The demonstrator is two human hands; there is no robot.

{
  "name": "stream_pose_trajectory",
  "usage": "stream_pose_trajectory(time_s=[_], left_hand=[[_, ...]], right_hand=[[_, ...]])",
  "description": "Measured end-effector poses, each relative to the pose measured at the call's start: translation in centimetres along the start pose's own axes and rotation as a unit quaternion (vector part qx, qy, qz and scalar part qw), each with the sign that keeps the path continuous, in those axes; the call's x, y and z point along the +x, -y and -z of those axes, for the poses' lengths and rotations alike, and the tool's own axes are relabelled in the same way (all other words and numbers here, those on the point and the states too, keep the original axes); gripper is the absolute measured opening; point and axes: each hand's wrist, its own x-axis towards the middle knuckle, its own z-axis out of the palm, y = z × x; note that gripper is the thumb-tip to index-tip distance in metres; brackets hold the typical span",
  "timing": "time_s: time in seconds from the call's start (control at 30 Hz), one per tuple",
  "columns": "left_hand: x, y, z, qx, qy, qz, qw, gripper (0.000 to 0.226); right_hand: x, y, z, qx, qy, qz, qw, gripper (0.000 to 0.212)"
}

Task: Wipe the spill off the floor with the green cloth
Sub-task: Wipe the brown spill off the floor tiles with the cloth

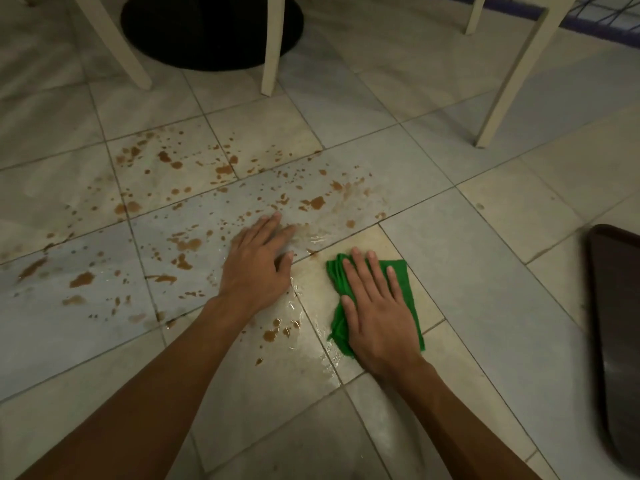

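The green cloth (406,276) lay bunched on a beige tile of the floor (491,306), at the right-hand edge of the spill (187,244). The right hand (375,308) lay flat on top of it. Its grip was not curled round anything: the fingers were straight and slightly spread, pressing the cloth down. Green showed past the fingertips and along both sides of the palm.

The left hand (258,263) rested just beside the cloth, apart from it, palm down on the bare tile. Its grip was likewise spread, the fingers straight and the fingertips on a wet, smeared patch.

The spill was a scatter of brown drops and blotches across several tiles to the left of and beyond both hands, with a few more spots near the left forearm. A clear, shiny wet film (313,336) ran along the grout line between the 2 hands.

Beyond the spill stood 4 cream furniture legs: 1 at the left (114,39), 1 in the middle (273,46) and 2 at the right (516,71). A round black base (207,32) sat between the first 2. A dark brown tray (616,323) lay on the floor at the right edge, well apart from the cloth. Nothing lay between the cloth and the brown drops.
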Motion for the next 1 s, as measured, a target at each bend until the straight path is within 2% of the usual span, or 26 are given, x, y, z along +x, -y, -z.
stream_pose_trajectory(time_s=[0.1,0.17,0.3,0.43,0.53,0.73,0.9,1.0], left_hand=[[-0.2,-0.1,-0.3,-0.007,-0.010,0.004,1.000,0.060],[-0.3,-0.3,-0.5,-0.009,-0.012,0.009,1.000,0.061],[-0.1,0.0,-0.5,-0.005,-0.009,0.004,1.000,0.060],[-0.2,0.2,-0.5,0.001,-0.006,-0.002,1.000,0.060],[-0.1,0.4,-0.4,0.000,-0.002,-0.009,1.000,0.060],[-0.3,0.5,-0.7,0.002,-0.002,-0.001,1.000,0.060],[-0.3,0.6,-0.7,0.005,-0.002,-0.007,1.000,0.059],[-0.2,0.7,-0.7,0.006,-0.003,-0.010,1.000,0.059]], right_hand=[[2.1,-0.3,0.0,0.011,-0.014,-0.052,0.998,0.064],[3.8,0.3,-0.2,0.010,-0.019,-0.050,0.999,0.064],[4.9,1.3,-0.4,-0.001,0.006,0.028,1.000,0.064],[1.2,1.7,-0.4,-0.007,0.020,0.089,0.996,0.063],[-1.8,0.1,-0.2,-0.005,0.014,0.067,0.998,0.062],[1.0,0.6,-0.7,-0.007,-0.011,-0.047,0.999,0.065],[-1.7,4.8,-1.9,-0.011,-0.006,-0.003,1.000,0.065],[-3.7,3.6,-1.9,-0.018,-0.009,0.014,1.000,0.064]])
